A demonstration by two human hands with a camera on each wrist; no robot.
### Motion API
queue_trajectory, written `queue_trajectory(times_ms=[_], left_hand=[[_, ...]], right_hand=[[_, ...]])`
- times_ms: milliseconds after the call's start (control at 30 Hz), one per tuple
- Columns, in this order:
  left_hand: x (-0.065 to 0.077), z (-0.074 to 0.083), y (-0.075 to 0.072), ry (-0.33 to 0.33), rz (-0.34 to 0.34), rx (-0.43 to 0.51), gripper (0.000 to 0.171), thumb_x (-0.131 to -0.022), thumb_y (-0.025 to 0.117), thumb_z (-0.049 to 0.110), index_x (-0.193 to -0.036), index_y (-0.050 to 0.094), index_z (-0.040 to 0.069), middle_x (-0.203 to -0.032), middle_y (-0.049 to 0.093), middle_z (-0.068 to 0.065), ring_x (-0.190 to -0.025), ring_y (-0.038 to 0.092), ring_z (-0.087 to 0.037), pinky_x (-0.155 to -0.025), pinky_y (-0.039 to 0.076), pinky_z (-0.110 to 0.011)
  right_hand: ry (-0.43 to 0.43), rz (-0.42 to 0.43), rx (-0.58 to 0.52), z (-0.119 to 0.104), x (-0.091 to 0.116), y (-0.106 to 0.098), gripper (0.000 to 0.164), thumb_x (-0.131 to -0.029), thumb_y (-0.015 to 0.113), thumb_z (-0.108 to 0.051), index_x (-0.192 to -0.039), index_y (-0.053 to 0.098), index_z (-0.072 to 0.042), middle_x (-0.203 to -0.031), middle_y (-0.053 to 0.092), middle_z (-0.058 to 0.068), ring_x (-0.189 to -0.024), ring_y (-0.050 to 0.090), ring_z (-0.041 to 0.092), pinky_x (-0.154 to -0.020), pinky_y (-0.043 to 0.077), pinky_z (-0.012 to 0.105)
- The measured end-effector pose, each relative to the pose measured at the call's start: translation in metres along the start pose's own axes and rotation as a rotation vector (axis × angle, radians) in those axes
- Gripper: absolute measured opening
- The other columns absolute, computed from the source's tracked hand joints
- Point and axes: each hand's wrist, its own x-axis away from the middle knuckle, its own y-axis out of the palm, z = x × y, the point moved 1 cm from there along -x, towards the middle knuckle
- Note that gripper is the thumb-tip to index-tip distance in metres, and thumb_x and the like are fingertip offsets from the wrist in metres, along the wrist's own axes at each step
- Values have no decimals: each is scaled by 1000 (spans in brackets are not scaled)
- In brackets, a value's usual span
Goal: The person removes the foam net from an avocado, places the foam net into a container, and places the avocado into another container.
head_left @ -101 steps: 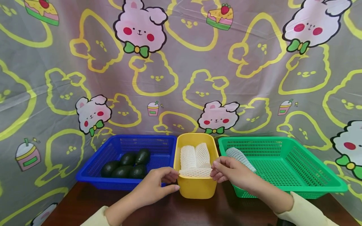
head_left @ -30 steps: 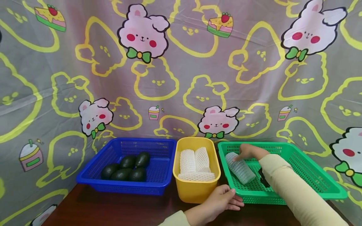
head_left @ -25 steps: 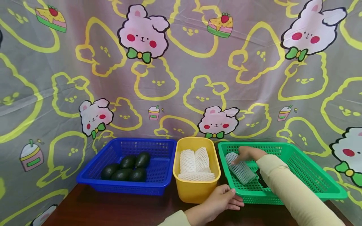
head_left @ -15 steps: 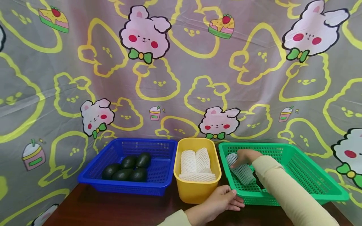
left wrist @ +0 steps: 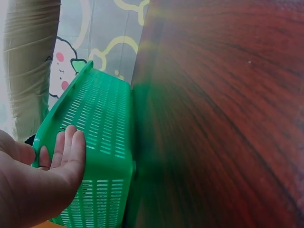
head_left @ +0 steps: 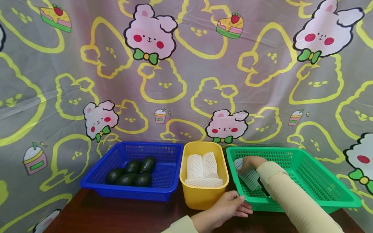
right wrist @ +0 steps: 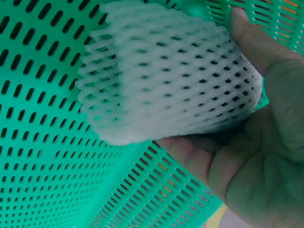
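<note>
My right hand (right wrist: pixel 266 142) reaches into the green basket (head_left: pixel 314 200) and holds a white foam net sleeve (right wrist: pixel 180 71), thumb on one side and fingers on the other. Dark patches show through the mesh near the palm; whether anything is inside I cannot tell. In the head view the sleeve (head_left: pixel 251 179) lies slanted along the basket's left side, partly covered by the hand. My left hand (head_left: pixel 228 204) pinches the near-left corner of that basket, the thumb at the rim and the other fingers extended against the outer wall (left wrist: pixel 102 164).
A yellow bin (head_left: pixel 204 198) in the middle holds several white foam net sleeves (head_left: pixel 194 166). To its left, a blue basket (head_left: pixel 131 192) contains several dark green avocados (head_left: pixel 126 179). All stand on a dark brown table (head_left: pixel 116 216) before a patterned curtain (head_left: pixel 186 64).
Both hands have left the yellow bin: the left went to the green basket's corner, the right into that basket onto the sleeve. Over the last second the right hand shifted slightly left.
</note>
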Motion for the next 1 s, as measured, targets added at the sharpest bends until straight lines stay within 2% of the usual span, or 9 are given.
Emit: queue_trajectory(times_ms=[333, 533, 767, 1000], left_hand=[[0, -2, 0, 11, -5, -9, 18, -105, 41, 11, -93, 51, 2, -100, 68, -23, -96, 67, -36, -79, 56, -40], [-1, -3, 0, 10, 1, -16, 18, -105, 41, 11, -93, 51, 2, -100, 68, -24, -96, 67, -37, -79, 56, -40], [-1, 0, 1, 5, 2, -9, 17, -104, 43, 11, -92, 51, 3, -98, 69, -22, -94, 68, -33, -78, 56, -38], [0, 2, 0, -1, -3, -14, 17, -104, 43, 12, -93, 52, 2, -99, 68, -24, -94, 68, -33, -78, 56, -38]], right_hand=[[-19, -4, -35, -3, 2, 2, 60, -81, 76, -30, -116, 55, 13, -115, 59, 25, -110, 55, 41, -93, 45, 53], [-28, -12, -37, -3, 1, 2, 60, -81, 76, -27, -120, 53, 14, -119, 57, 27, -114, 52, 43, -96, 42, 55], [-39, -17, -22, -1, 6, -7, 57, -79, 76, -21, -119, 53, 14, -117, 57, 26, -111, 54, 41, -95, 43, 54], [-62, -22, -17, 2, 13, -21, 61, -81, 74, -25, -122, 51, 14, -115, 57, 25, -105, 55, 38, -90, 46, 52]])
